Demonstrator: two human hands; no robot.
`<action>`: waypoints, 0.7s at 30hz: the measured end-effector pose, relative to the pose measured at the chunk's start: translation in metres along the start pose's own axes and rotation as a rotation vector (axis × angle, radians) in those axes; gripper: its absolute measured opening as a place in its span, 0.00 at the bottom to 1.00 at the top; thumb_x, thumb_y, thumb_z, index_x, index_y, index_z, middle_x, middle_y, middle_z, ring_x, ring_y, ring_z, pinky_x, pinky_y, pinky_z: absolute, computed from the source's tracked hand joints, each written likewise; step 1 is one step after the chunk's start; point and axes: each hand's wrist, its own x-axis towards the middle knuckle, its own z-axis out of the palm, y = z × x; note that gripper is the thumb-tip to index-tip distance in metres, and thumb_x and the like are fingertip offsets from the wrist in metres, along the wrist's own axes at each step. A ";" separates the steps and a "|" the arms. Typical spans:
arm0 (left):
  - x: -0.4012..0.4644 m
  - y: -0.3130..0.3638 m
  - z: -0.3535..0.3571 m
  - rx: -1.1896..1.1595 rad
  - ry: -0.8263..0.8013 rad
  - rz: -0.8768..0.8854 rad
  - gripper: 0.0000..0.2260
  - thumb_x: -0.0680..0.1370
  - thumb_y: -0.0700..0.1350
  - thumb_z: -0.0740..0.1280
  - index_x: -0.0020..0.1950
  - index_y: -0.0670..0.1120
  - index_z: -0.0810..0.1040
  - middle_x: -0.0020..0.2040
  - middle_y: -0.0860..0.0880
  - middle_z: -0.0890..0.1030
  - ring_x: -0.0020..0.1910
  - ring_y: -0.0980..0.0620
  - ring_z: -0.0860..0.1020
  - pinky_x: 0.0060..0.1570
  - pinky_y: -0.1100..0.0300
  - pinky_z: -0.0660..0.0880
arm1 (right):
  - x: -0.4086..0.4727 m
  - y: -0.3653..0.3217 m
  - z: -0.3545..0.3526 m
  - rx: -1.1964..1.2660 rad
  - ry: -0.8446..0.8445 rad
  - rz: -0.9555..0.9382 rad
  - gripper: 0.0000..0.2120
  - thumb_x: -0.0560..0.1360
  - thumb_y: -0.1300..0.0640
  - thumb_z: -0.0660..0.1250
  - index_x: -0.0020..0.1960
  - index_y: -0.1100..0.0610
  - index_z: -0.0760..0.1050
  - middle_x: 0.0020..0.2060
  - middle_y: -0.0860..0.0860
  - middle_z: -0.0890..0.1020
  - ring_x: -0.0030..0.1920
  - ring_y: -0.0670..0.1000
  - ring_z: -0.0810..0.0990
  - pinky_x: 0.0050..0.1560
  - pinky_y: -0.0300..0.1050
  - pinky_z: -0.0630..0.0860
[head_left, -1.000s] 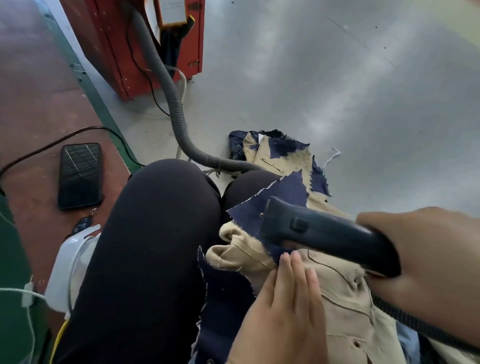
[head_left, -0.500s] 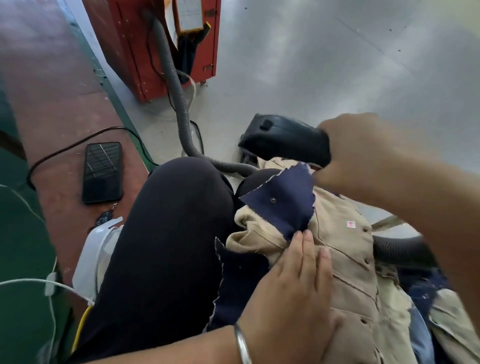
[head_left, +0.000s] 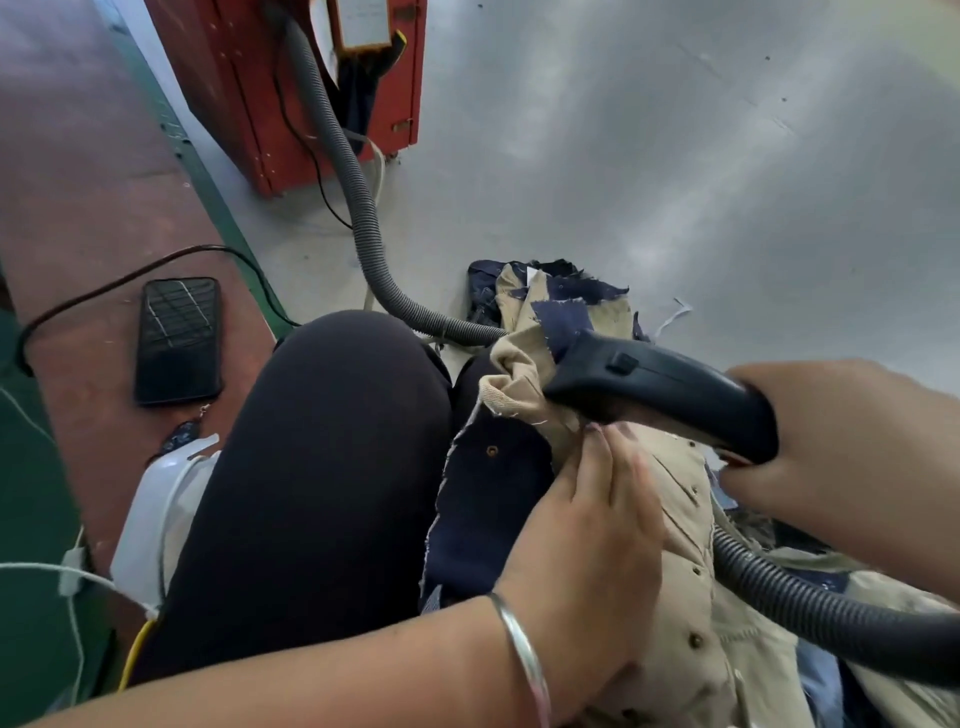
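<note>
A beige garment (head_left: 680, 525) with navy blue patches (head_left: 488, 499) lies across my lap. My right hand (head_left: 852, 457) grips the black handle of a suction nozzle (head_left: 649, 389), whose mouth presses down on the folded beige cloth near my knee. My left hand (head_left: 587, 535), with a metal bangle on the wrist, rests on the garment with straight fingers, its fingertips just under the nozzle. A grey ribbed hose (head_left: 810, 608) runs from the handle off to the lower right.
More beige and navy garment pieces (head_left: 561, 301) lie on the grey floor ahead. The grey hose (head_left: 363, 208) leads to a red machine (head_left: 291, 88) at the top. A black phone (head_left: 176, 340) lies on the reddish table at left, beside cables and a white plastic part (head_left: 150, 519).
My right hand has brought the nozzle back down from the far side of the garment onto the beige cloth. The navy flap has been turned aside. My left hand stays on the garment.
</note>
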 end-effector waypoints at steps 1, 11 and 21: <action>0.001 0.001 0.003 0.019 0.033 0.053 0.29 0.83 0.47 0.51 0.72 0.27 0.45 0.71 0.25 0.52 0.71 0.30 0.53 0.72 0.44 0.53 | 0.006 -0.003 -0.001 -0.027 0.045 0.001 0.10 0.70 0.50 0.70 0.39 0.47 0.67 0.31 0.42 0.72 0.30 0.39 0.66 0.26 0.36 0.57; -0.004 0.003 0.004 -0.049 0.053 -0.041 0.25 0.75 0.54 0.56 0.67 0.42 0.74 0.63 0.40 0.77 0.63 0.43 0.75 0.60 0.55 0.74 | 0.086 -0.024 -0.032 0.259 0.250 -0.127 0.06 0.67 0.59 0.70 0.43 0.56 0.75 0.27 0.54 0.78 0.29 0.56 0.80 0.35 0.48 0.79; -0.013 -0.001 0.008 -0.142 0.101 -0.052 0.25 0.69 0.52 0.69 0.62 0.39 0.79 0.57 0.42 0.81 0.54 0.47 0.80 0.56 0.57 0.76 | 0.007 0.002 -0.007 0.162 -0.184 -0.067 0.04 0.81 0.56 0.61 0.53 0.47 0.69 0.47 0.45 0.75 0.47 0.45 0.74 0.37 0.27 0.65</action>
